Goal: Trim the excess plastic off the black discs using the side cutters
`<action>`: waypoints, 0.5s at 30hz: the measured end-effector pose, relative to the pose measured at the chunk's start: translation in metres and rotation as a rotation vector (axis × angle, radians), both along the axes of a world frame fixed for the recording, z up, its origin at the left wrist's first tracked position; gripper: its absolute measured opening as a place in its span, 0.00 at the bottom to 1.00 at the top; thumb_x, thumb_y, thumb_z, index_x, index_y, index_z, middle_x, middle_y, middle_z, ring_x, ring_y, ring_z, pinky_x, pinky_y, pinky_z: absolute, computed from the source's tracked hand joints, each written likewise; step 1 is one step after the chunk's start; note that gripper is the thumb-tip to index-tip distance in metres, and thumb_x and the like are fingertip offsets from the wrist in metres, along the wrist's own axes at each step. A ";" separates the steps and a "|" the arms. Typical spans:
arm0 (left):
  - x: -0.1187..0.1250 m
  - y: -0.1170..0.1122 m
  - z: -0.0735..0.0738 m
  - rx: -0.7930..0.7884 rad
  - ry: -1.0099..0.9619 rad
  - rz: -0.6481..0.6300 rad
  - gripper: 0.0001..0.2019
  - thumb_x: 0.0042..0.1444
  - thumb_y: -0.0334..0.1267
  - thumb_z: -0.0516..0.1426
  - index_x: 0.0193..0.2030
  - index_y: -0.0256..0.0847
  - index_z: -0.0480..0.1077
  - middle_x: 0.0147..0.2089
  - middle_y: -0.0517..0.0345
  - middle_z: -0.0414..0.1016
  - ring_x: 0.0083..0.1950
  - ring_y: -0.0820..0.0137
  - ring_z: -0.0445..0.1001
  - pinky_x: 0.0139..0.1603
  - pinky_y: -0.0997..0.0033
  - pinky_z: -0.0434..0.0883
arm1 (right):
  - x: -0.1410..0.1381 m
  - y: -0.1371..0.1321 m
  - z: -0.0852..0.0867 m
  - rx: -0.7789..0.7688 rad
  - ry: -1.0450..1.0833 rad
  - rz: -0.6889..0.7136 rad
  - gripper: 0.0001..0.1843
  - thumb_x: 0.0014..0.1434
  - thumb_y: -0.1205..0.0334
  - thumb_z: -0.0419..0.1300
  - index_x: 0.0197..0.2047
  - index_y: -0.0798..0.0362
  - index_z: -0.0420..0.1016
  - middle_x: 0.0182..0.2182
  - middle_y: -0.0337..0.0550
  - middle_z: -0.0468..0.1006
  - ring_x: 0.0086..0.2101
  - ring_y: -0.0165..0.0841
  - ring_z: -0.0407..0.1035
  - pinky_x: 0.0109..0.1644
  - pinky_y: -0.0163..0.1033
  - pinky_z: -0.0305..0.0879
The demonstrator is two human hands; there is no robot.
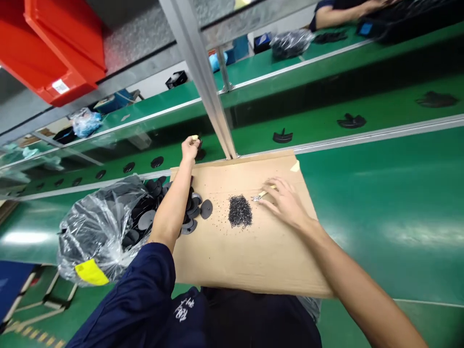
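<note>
My left hand (190, 148) reaches past the cardboard's far edge to the belt. Its fingers are pinched, with yellow on a fingertip, at a dark part (200, 154) partly hidden behind them. My right hand (286, 200) hovers over the cardboard sheet (232, 261), fingers apart and thumb spread. Close under its fingertips lies a small metal-tipped tool (256, 197) with what seems a yellow handle. A pile of tiny black pieces (239, 211) is left of that tool. Black discs (206, 209) lie near my left forearm, spilling from a clear plastic bag (97, 217).
Along the green conveyor belt (246, 130) lie black discs (157, 162) at left and black parts with stems (282, 136) at right. A metal post (206, 82) rises behind the cardboard. Red bins (61, 53) hang upper left. Across the line is another person's arm (337, 17).
</note>
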State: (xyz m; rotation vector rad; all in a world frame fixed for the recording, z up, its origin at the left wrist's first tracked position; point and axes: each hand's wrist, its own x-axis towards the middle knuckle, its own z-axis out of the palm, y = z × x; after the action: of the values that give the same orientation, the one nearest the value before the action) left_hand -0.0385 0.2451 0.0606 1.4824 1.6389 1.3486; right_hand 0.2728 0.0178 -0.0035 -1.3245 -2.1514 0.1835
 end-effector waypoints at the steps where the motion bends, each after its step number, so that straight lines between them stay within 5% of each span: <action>1: -0.009 -0.013 0.003 0.003 -0.022 0.007 0.05 0.62 0.34 0.59 0.43 0.37 0.73 0.38 0.58 0.77 0.39 0.73 0.77 0.40 0.77 0.72 | -0.002 -0.001 0.001 0.008 0.053 0.007 0.20 0.70 0.49 0.56 0.54 0.53 0.78 0.55 0.60 0.76 0.59 0.53 0.68 0.62 0.63 0.67; 3: -0.017 -0.051 0.004 0.001 -0.042 -0.069 0.06 0.63 0.37 0.58 0.45 0.39 0.72 0.42 0.57 0.78 0.41 0.73 0.77 0.41 0.76 0.73 | -0.010 -0.005 0.006 -0.021 0.190 0.048 0.20 0.70 0.49 0.56 0.56 0.52 0.78 0.55 0.58 0.76 0.58 0.51 0.69 0.62 0.60 0.69; 5: -0.009 -0.103 -0.005 0.001 -0.043 -0.284 0.08 0.65 0.41 0.59 0.45 0.40 0.72 0.46 0.54 0.78 0.45 0.71 0.77 0.46 0.71 0.75 | -0.019 -0.012 0.012 -0.134 0.376 0.111 0.22 0.70 0.49 0.56 0.59 0.50 0.76 0.57 0.56 0.75 0.57 0.49 0.71 0.61 0.57 0.71; 10: 0.042 -0.226 -0.044 -0.189 -0.174 -0.817 0.21 0.63 0.58 0.60 0.44 0.39 0.73 0.43 0.50 0.78 0.43 0.67 0.79 0.46 0.65 0.77 | -0.041 -0.027 0.022 -0.655 0.749 0.327 0.37 0.62 0.41 0.64 0.69 0.48 0.67 0.51 0.52 0.79 0.44 0.40 0.78 0.49 0.47 0.78; 13: 0.050 -0.250 -0.052 -0.189 -0.104 -0.860 0.21 0.67 0.57 0.56 0.47 0.38 0.73 0.40 0.51 0.78 0.39 0.69 0.78 0.42 0.68 0.75 | -0.045 -0.027 0.022 -0.809 0.829 0.303 0.29 0.57 0.39 0.68 0.52 0.52 0.79 0.40 0.46 0.82 0.39 0.39 0.78 0.46 0.45 0.77; 15: 0.038 -0.249 -0.047 -0.074 0.174 -0.770 0.16 0.71 0.49 0.54 0.48 0.38 0.74 0.41 0.51 0.77 0.41 0.68 0.76 0.44 0.68 0.74 | -0.045 -0.025 0.022 -0.807 0.886 0.210 0.26 0.53 0.38 0.71 0.41 0.53 0.80 0.37 0.45 0.82 0.37 0.38 0.77 0.44 0.44 0.76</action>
State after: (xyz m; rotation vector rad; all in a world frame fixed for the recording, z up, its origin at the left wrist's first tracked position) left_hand -0.0009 -0.0035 0.0132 1.9388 0.9992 0.7340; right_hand 0.2273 -0.0071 0.0185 -1.0543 -1.4335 1.5295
